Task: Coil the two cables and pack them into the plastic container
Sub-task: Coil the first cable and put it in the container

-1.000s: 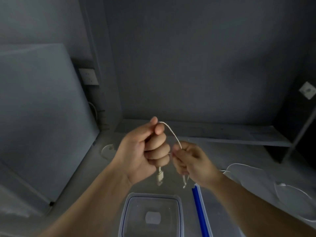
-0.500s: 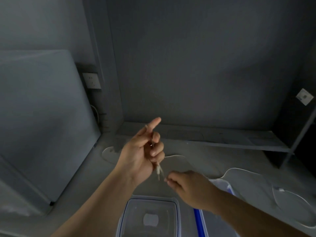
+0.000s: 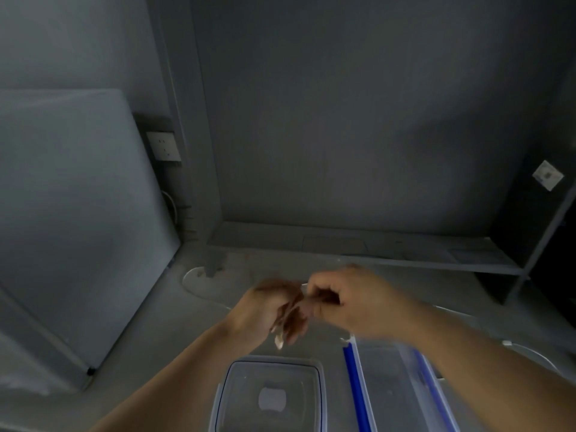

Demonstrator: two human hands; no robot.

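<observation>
Both hands meet above the grey surface, blurred by motion. My left hand (image 3: 274, 310) is closed around a thin white cable, whose plug end (image 3: 279, 339) hangs below the fingers. My right hand (image 3: 352, 300) pinches the same cable (image 3: 304, 286) just right of the left hand's fingers. The clear plastic container (image 3: 321, 369) stands open directly below the hands. More white cable (image 3: 536, 350) lies looped on the surface at the right, past my right forearm.
The container's lid (image 3: 355, 385) with a blue seal lies right of the container. A low shelf (image 3: 374, 247) runs along the back wall. A large grey panel (image 3: 68, 213) leans at the left, with a wall socket (image 3: 163, 146) behind it.
My right hand has risen from below the left hand to its right side, level with it. My left hand has dropped a little and its raised index finger has folded down.
</observation>
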